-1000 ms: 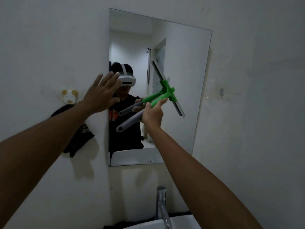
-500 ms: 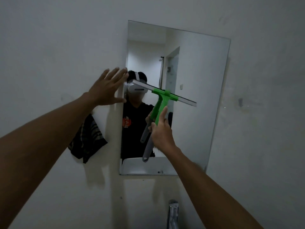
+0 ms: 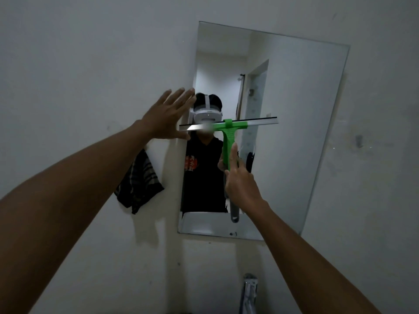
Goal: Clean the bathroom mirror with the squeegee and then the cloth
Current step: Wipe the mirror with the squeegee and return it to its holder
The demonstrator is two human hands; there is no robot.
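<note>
Both hands are up at the mirror (image 3: 294,114). Right hand (image 3: 241,185) grips the green squeegee (image 3: 229,134) by its handle, blade level across the glass. Left hand (image 3: 169,117) is spread flat, holding nothing, on the mirror's left edge. Cloth (image 3: 139,184) hangs on the wall just left.

Chrome faucet (image 3: 248,293) (bottom edge) below white wall (image 3: 90,53).

Green-handled squeegee (image 3: 229,141) sits upright against the mirror (image 3: 294,132), blade level across the glass at mid-height. The frameless rectangular mirror hangs on the wall; a dark striped cloth (image 3: 140,184) dangles just left of it.
</note>
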